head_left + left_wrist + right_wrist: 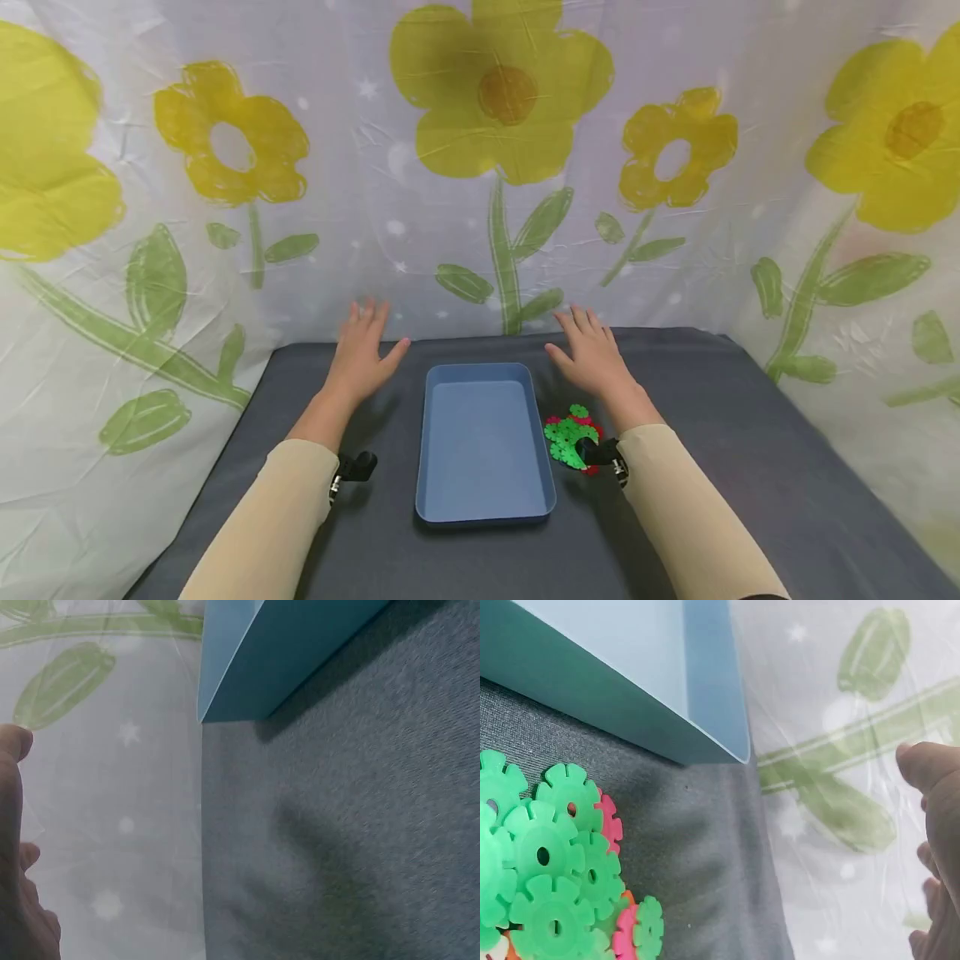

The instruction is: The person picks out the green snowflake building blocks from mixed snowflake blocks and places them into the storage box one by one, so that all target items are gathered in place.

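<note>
My left hand (362, 354) hovers over the far left of the table with fingers spread and holds nothing. On the other side, my right hand (591, 350) is likewise raised with fingers apart, above the table's far right part. Between the two forearms lies a shallow blue rectangular tray (486, 508) with a bare floor. A small pile of notched plastic disks (567, 437), mostly green with some red ones, sits just right of the tray, partly hidden by the right wrist camera. In the right wrist view the green disks (551, 851) show round and slotted center holes.
A dark grey cloth (750, 483) covers the table. Behind and beside it hangs a white curtain (352, 208) printed with yellow flowers and green leaves. Each wrist carries a small black camera (358, 467).
</note>
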`<state>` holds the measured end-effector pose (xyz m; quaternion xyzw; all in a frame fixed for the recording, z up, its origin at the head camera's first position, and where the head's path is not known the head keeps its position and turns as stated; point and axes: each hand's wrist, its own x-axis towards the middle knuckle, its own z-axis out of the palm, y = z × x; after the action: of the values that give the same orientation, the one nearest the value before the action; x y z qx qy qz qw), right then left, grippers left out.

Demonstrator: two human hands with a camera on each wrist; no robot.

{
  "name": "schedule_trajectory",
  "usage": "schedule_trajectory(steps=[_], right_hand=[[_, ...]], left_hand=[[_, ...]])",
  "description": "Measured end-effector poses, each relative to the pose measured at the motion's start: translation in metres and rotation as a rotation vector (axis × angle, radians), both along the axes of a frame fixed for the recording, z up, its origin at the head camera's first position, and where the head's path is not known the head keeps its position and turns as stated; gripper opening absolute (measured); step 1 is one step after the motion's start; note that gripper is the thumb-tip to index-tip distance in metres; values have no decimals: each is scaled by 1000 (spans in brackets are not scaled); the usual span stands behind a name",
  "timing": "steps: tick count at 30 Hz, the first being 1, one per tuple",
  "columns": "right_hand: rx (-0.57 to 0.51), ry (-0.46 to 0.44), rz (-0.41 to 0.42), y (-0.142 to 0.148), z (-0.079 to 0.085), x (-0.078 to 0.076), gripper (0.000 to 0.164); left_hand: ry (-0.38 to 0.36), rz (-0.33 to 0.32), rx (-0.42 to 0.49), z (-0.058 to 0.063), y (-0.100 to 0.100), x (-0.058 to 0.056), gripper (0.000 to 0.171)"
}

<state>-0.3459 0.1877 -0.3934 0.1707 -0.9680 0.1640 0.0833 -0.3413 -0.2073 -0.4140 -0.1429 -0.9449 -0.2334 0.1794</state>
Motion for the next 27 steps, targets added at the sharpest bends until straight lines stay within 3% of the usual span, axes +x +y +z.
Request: schedule_trajectory(steps=[9,16,21,27], right_hand=[[-128,-25,47,16,-19,9,66],[-246,-104,62,16,-29,29,59],[-316,-157,41,19,-34,41,54],[-362,-196,12,23,-37,46,49]], left_hand=[[-40,-85,190,-13,0,18,76],[-152,-68,292,-24,3,36,75],[-176,-113,364,-32,7,46,73],[-275,-181,488,-41,7,56,69]])
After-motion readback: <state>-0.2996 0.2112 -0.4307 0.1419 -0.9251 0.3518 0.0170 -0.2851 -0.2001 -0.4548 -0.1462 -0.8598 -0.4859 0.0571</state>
